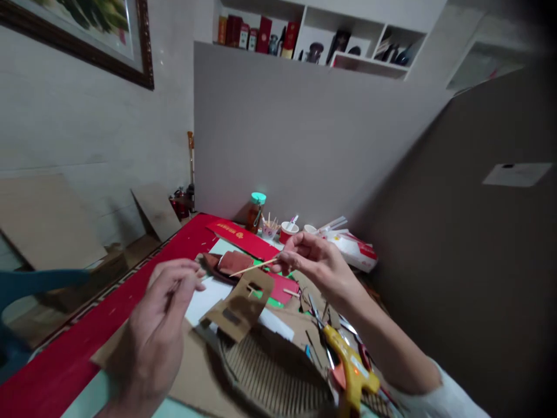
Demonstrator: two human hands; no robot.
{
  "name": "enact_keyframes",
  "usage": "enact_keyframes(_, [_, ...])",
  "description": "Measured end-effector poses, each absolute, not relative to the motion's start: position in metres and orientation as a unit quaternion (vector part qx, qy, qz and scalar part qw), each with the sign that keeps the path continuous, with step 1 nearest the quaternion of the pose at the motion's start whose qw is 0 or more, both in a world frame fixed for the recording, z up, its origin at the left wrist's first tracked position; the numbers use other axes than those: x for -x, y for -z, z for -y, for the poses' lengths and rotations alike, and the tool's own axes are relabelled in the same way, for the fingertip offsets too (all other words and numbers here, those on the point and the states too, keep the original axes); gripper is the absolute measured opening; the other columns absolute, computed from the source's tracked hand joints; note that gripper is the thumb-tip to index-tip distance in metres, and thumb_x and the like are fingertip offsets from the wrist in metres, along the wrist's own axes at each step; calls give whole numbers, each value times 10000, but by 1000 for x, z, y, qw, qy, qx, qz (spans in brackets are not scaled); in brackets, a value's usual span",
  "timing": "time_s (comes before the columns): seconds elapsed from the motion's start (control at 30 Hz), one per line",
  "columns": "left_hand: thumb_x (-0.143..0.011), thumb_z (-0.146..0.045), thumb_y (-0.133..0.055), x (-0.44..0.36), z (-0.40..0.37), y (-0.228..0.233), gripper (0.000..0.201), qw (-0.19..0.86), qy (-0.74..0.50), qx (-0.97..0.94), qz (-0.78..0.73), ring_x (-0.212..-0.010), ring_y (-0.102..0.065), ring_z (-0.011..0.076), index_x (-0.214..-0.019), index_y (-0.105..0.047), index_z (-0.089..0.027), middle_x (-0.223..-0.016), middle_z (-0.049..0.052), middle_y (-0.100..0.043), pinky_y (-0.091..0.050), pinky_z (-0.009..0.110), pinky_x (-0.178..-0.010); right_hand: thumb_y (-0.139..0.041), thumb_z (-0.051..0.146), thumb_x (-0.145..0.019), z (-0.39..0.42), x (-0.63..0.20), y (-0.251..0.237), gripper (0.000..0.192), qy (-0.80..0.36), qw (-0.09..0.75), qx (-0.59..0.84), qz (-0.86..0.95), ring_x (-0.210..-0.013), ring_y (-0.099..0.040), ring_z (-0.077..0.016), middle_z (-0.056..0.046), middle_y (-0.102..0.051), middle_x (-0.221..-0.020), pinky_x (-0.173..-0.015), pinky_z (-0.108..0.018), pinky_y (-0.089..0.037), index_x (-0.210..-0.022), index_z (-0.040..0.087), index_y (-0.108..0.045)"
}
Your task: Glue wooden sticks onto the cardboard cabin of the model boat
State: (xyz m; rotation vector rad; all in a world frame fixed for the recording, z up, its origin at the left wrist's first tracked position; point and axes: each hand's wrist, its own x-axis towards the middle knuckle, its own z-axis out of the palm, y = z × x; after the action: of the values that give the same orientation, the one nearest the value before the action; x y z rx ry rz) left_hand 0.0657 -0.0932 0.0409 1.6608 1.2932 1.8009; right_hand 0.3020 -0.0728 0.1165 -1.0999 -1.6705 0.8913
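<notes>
Between the thumb and fingertips of my right hand [319,264], a thin pointed wooden stick [253,267] is pinched, its tip slanting down to the left. My left hand [161,316] is at the left with its fingertips pressed together; what they hold, if anything, I cannot make out. Below the stick is a folded brown cardboard piece [243,305] with cut openings. It sits at the end of a curved, boat-like body of ribbed cardboard [274,371]. Behind it lies a small brown boat-shaped model [235,263] with a reddish cover.
A yellow glue gun [350,363] with a lit orange spot lies at the right, near scissors [316,310]. Behind are a teal-lidded bottle [256,212], a cup of sticks [270,229] and a red-and-white package [354,249]. Grey panels [304,133] border the red-covered table [47,371].
</notes>
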Motion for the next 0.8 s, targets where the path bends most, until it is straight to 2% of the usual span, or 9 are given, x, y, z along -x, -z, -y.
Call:
enact_keyframes(0.07, [-1019,-312,-494,-72,96,-48,220,194,-644,-598,-435,-882,-682,178,-854,-619,-238,-989,19,-674,-563,261,-759,-747,445,-897,101,-285,-106,304,-372,483,434,663,-768,-766,-182,-62,-748,-801,-714,-277,-613,-873,199,-569])
enact_keyframes(0.13, [-1011,-272,-505,-79,100,-54,212,202,-625,-626,-420,-751,-679,138,-838,-623,-236,-848,-19,-685,-548,217,-686,-715,406,-916,121,-271,-97,245,-364,506,434,651,-781,-770,-173,-54,-744,-846,-728,-268,-611,-913,200,-582])
enact_keyframes(0.17, [-1010,-253,-495,-82,102,-55,224,198,-616,-639,-415,-615,-628,111,-815,-603,-236,-731,-50,-639,-509,196,-595,-692,390,-932,129,-266,-93,216,-355,513,437,648,-784,-771,-172,-51,-744,-861,-732,-273,-610,-938,199,-591])
enact_keyframes(0.23, [-981,-217,-524,-86,106,-58,201,185,-591,-672,-406,-504,-532,90,-795,-600,-229,-627,-79,-562,-427,190,-513,-648,356,-965,140,-260,-86,164,-329,517,447,652,-799,-771,-179,-48,-752,-879,-749,-293,-604,-987,196,-622])
enact_keyframes(0.33, [-957,-195,-547,-89,110,-58,165,149,-569,-706,-394,-554,-533,91,-807,-614,-213,-660,-69,-583,-397,201,-554,-643,272,-975,151,-259,-81,115,-269,489,468,685,-810,-743,-184,-47,-766,-906,-767,-320,-556,-1017,192,-713])
enact_keyframes(0.47, [-982,-182,-530,-95,114,-52,176,107,-549,-734,-385,-574,-533,94,-823,-605,-197,-677,-60,-589,-391,205,-582,-633,168,-964,160,-262,-78,159,-180,433,484,739,-726,-617,-174,-39,-716,-813,-682,-314,-425,-960,189,-791])
enact_keyframes(0.67, [-1005,-173,-504,-107,115,-45,188,56,-507,-773,-377,-521,-516,105,-853,-616,-182,-672,-43,-612,-396,211,-562,-562,113,-992,168,-267,-64,207,-117,389,491,771,-693,-524,-161,-19,-585,-761,-637,-292,-352,-974,137,-767])
enact_keyframes(0.8, [-1013,-183,-476,-114,115,-41,226,8,-463,-803,-375,-537,-564,146,-840,-621,-180,-651,-9,-632,-392,255,-576,-524,134,-1012,168,-271,-53,218,-71,365,506,778,-722,-522,-175,-40,-599,-810,-668,-307,-360,-973,115,-738])
